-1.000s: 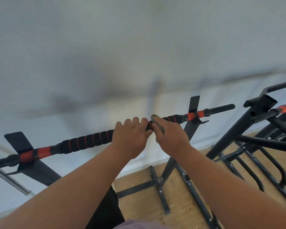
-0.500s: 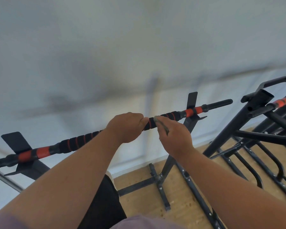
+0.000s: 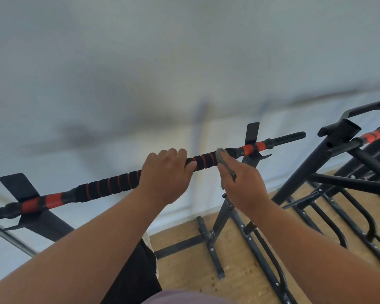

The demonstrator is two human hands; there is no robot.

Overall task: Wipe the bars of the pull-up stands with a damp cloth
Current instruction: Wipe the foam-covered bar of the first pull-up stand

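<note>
Cloth [image 3: 223,160] sits bunched in the right hand [image 3: 242,185], pressed on the bar [image 3: 110,185] just right of the left hand [image 3: 165,176], whose grip wraps the foam. Since a moment ago the hands have parted. Bar runs lower-left to upper-right across the stand [image 3: 251,137].

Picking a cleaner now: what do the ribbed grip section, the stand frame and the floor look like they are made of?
Ribbed grip section: looks like soft black foam, matte, segmented by orange rings. Stand frame: appears to be black painted or coated metal, slightly glossy, with visible bolts. Floor: looks like pale wood or pressed board, speckled grain; can't tell which.
</note>
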